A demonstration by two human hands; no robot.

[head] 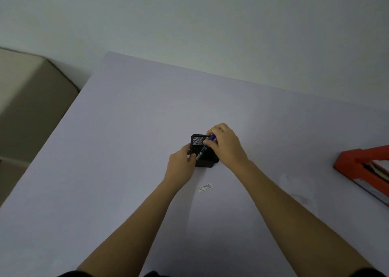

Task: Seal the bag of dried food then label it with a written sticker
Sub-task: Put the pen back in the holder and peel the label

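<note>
A black mesh pen holder [200, 142] stands in the middle of the pale table [126, 129]. My left hand [182, 164] grips its near left side. My right hand [226, 143] is closed around a blue marker [207, 145], which slants over the holder's mouth with its dark end towards my left hand. A small white sticker [205, 187] with printed marks lies flat on the table just in front of the holder, between my forearms. No bag of dried food shows in this view.
A red device [362, 167] with dark inner parts sits at the table's right edge. A beige cabinet [27, 100] stands off the table's left side. A plain wall runs behind the table's far edge.
</note>
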